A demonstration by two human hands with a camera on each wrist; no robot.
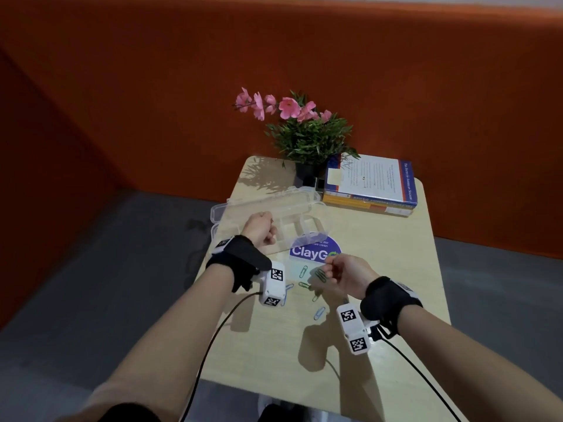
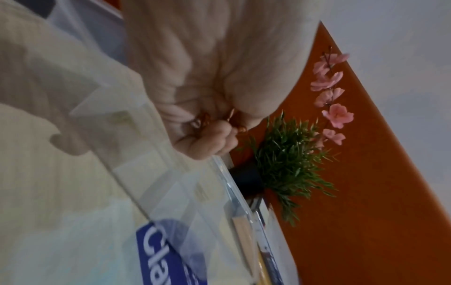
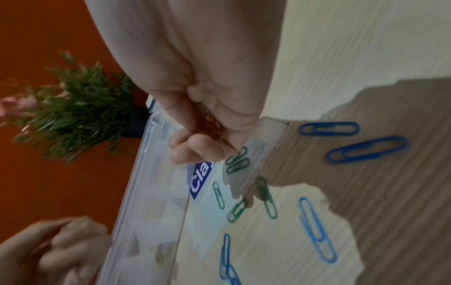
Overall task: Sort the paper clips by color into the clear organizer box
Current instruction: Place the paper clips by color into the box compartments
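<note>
Mostly the green clips (image 3: 236, 162) and blue clips (image 3: 317, 229) lay loose on the table (image 1: 380, 269), at 6 o'clock from the clear organizer box (image 1: 292, 208), lid open. My left hand (image 1: 260, 228), over the box, curled around reddish clips (image 2: 202, 120). My right hand (image 1: 347, 272) was fisted over orange clips (image 3: 211, 123) above the loose ones. Plant (image 1: 310, 138) and books (image 1: 370, 185) sat at 12.

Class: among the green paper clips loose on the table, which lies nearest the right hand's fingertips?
The dark green paper clip just below the right hand, beside the blue sticker. The other green clips lie farther down the table.
</note>
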